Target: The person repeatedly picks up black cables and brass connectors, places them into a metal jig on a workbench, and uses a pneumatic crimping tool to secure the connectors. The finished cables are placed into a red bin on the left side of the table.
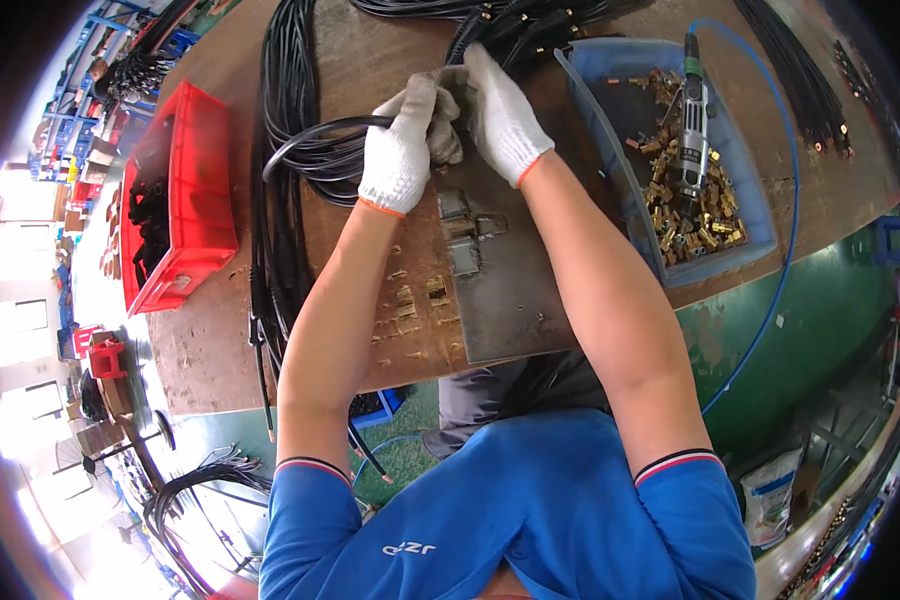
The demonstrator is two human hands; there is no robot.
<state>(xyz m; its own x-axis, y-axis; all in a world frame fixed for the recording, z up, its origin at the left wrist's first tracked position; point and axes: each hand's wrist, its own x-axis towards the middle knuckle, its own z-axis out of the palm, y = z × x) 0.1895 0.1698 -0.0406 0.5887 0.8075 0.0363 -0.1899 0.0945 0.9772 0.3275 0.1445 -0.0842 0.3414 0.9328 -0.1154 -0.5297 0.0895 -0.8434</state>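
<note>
Both of my hands wear white knitted gloves with orange cuffs and meet above the far part of the workbench. My left hand (398,155) is closed around a black cable (345,124), which loops out to the left over a coiled bundle. Beside it, my right hand (507,122) is turned edge-on, its fingers bent toward the left hand's soiled grey fingertips. Whatever lies between the right fingers is hidden. Just beyond the hands lie black cables with brass-coloured ends (515,35). A dark metal plate (510,300) lies below the hands, with small metal blocks (460,235) on it.
A blue bin (760,215) at right holds brass fittings (715,225) and a pneumatic tool (692,135) on a blue hose (796,180). At left stands a red bin (210,170) with black parts. Long black cables (285,90) run down the wooden workbench (205,350).
</note>
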